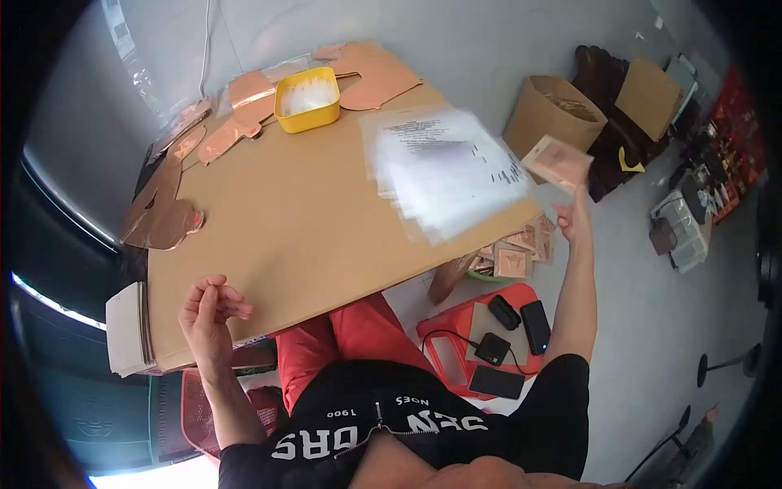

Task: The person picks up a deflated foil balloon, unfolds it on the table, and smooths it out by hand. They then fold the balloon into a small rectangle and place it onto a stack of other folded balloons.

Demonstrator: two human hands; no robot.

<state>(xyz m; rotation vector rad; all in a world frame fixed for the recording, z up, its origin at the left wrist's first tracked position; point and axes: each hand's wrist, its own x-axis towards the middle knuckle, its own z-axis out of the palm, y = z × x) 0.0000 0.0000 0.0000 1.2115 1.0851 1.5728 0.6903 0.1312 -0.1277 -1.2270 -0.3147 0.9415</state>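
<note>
My left hand (213, 308) hovers over the near left edge of the cardboard-covered table (277, 220); its fingers are loosely curled and apart, and nothing shows in them. Beyond the table's right edge, my right hand (575, 213) has the corner of a flat copper-coloured packet (562, 163) at its fingertips. The packet looks slightly blurred, and its exact grip is partly hidden. Clear plastic sleeves with dark print (448, 175) lie fanned out on the right of the table. More copper-coloured packets (511, 262) are piled below that edge.
A yellow tub (307, 99) with whitish contents stands at the back, among copper-coloured sheets (379, 77). Grey-white boards (126, 330) stand at the left corner. A red stool (446, 326) carries black devices. An open carton (538, 122) is at the right.
</note>
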